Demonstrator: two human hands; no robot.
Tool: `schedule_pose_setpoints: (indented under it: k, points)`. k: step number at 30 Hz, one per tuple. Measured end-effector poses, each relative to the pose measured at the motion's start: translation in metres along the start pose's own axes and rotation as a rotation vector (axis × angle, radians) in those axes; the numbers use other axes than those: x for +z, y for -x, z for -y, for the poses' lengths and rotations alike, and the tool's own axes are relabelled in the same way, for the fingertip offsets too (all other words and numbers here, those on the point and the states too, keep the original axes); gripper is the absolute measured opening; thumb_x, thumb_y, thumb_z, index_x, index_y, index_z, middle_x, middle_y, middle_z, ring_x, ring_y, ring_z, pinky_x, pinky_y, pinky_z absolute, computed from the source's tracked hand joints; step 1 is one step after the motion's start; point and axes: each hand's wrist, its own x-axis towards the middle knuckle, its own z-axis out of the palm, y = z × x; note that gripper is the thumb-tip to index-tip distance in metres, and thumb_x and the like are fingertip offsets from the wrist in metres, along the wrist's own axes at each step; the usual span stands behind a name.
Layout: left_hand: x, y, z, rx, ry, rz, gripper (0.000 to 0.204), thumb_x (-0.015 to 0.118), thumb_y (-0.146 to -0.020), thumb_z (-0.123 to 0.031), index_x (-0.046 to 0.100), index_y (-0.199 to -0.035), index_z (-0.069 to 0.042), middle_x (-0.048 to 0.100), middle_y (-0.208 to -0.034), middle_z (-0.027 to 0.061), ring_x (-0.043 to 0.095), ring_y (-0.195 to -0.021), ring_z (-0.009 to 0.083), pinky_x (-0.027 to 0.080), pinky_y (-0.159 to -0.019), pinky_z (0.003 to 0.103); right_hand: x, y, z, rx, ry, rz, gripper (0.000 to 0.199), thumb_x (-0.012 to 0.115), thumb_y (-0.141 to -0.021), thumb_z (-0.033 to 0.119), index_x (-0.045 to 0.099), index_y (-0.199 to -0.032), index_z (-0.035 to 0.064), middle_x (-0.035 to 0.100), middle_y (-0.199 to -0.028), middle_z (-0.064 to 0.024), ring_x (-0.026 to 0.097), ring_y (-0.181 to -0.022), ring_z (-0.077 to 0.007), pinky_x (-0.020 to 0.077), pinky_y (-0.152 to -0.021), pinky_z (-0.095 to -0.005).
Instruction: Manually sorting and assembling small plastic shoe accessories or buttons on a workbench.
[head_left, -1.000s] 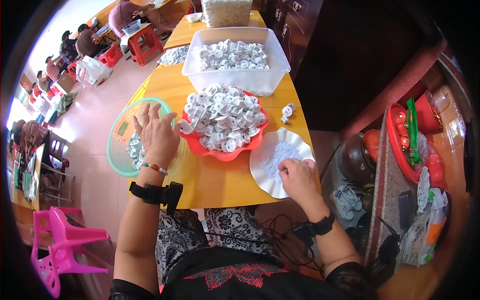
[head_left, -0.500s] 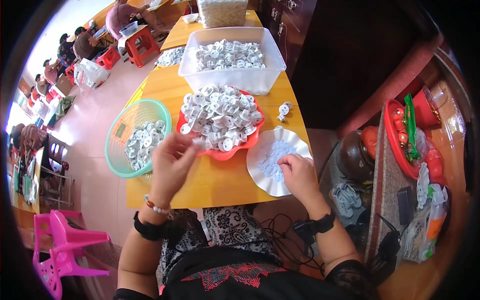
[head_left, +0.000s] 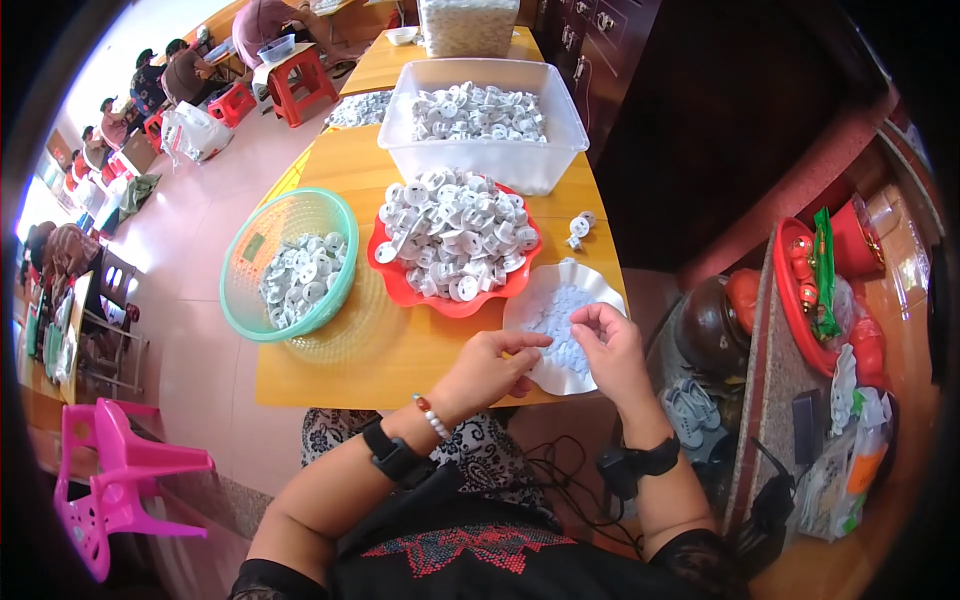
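Note:
A white plate with a wavy rim stands at the table's near right and holds a pile of small pale blue flat pieces. Over its right side, my right hand is closed in a pinch; what its fingertips hold is too small to make out. My left hand reaches in at the plate's left rim. Its index finger stretches toward the right hand, the thumb stands apart, and I see nothing between them. Beyond the hands, a red scalloped bowl is heaped with white round plastic parts.
A green mesh basket with white parts stands at the table's left edge. Behind the red bowl is a clear plastic bin of such parts. Loose parts lie on the right. A pink stool stands at left; people sit farther back.
My left hand has moved from the red bowl's left edge, right and nearer, to the plate, and the white thing at its fingertips is gone from sight. My right hand stays over the plate.

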Motion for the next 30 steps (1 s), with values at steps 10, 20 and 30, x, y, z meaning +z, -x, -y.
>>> schedule_pose_setpoints:
  k: [10, 20, 30]
  points:
    - [0.018, -0.02, -0.007, 0.038, 0.029, -0.103, 0.023, 0.068, -0.097, -0.026, 0.07, -0.096, -0.003, 0.061, -0.075, -0.0029, 0.059, -0.059, 0.0063, 0.05, -0.054, 0.023, 0.002, 0.007, 0.004, -0.028, -0.139, -0.016, 0.013, 0.067, -0.09, 0.006, 0.066, -0.1, -0.0013, 0.068, -0.088, -0.0044, 0.06, -0.077, -0.0097, 0.051, -0.073, -0.0262]
    - [0.015, -0.021, -0.01, 0.034, -0.304, -0.187, 0.022, 0.07, -0.093, -0.022, 0.075, -0.095, -0.001, 0.067, -0.078, 0.0032, 0.061, -0.062, 0.0097, 0.051, -0.057, 0.027, 0.0, 0.009, 0.008, -0.048, 0.031, -0.012, 0.011, 0.067, -0.091, 0.008, 0.069, -0.095, -0.002, 0.07, -0.08, -0.006, 0.063, -0.071, -0.0105, 0.052, -0.069, -0.0272]
    - [0.003, -0.027, 0.0, 0.384, -0.669, -0.281, 0.021, 0.07, -0.09, -0.018, 0.077, -0.102, -0.003, 0.07, -0.086, 0.0132, 0.068, -0.074, 0.0188, 0.053, -0.067, 0.032, -0.004, 0.007, 0.002, -0.254, 0.314, -0.09, 0.011, 0.068, -0.091, 0.007, 0.071, -0.097, -0.0018, 0.074, -0.087, -0.0094, 0.068, -0.074, -0.0128, 0.0537, -0.069, -0.0276]
